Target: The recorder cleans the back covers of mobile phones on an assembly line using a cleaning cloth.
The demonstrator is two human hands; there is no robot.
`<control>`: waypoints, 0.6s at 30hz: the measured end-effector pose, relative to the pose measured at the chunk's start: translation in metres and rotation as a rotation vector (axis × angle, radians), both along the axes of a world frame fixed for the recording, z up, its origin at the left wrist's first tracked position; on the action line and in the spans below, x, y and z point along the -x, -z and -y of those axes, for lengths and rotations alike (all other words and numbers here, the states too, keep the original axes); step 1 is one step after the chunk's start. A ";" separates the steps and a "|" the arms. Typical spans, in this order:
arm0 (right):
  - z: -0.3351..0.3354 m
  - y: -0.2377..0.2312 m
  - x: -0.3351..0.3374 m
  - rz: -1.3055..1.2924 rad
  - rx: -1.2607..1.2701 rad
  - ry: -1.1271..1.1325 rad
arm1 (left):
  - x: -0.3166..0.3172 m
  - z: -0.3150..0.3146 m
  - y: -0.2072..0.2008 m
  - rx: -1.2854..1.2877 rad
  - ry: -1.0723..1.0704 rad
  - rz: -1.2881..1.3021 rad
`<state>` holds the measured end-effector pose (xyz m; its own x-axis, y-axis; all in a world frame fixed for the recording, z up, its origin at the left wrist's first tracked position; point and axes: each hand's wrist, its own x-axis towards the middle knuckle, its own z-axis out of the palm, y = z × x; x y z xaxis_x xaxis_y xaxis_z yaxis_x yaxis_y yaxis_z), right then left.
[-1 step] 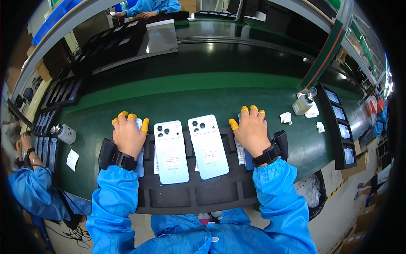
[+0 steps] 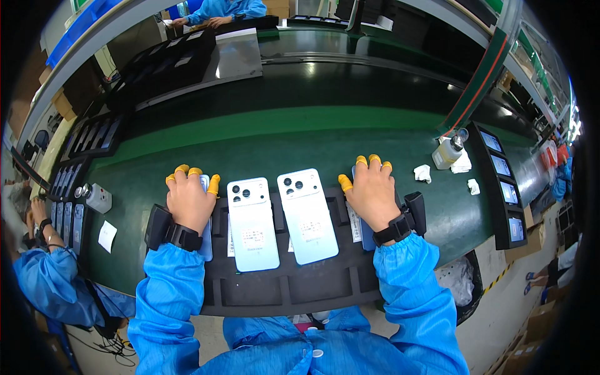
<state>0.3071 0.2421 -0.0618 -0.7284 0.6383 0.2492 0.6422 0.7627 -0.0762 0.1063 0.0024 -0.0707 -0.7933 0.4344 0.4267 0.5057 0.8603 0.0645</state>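
A black foam tray [image 2: 250,294] lies on the bench in front of me. Across its middle rest two light-blue phones, the left phone [image 2: 255,228] and the right phone [image 2: 309,219], backs up, each with a camera block and a printed label. My left hand [image 2: 190,203], in yellow finger cots, is over a blue phone [image 2: 207,247] at the tray's left end, thumb and fingers closed about its sides. At the right end my right hand [image 2: 373,200] likewise closes over another blue phone [image 2: 367,239]. Both hands hide much of these phones. White labelled strips show partly in the slots.
Dispenser bottles stand at left [image 2: 98,197] and right [image 2: 447,154]. White paper [image 2: 107,236] and crumpled wipes [image 2: 422,174] lie nearby. A rack of lit phones [image 2: 507,190] edges the right side. Co-workers sit at left [image 2: 50,269] and at the back [image 2: 228,11].
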 end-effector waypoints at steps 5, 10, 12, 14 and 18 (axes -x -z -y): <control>-0.005 0.009 -0.002 -0.114 -0.133 -0.023 | 0.010 0.000 -0.008 -0.119 0.086 0.169; -0.001 0.005 -0.002 0.014 -0.013 0.009 | 0.003 0.004 0.002 -0.109 0.078 0.145; -0.001 -0.001 -0.001 0.058 -0.001 0.023 | 0.004 0.004 0.003 -0.111 0.080 0.141; 0.000 0.000 -0.003 0.026 0.031 0.016 | 0.001 0.005 0.003 -0.097 0.067 0.156; 0.001 0.000 -0.002 0.028 0.006 0.000 | 0.006 0.006 0.005 -0.087 0.064 0.095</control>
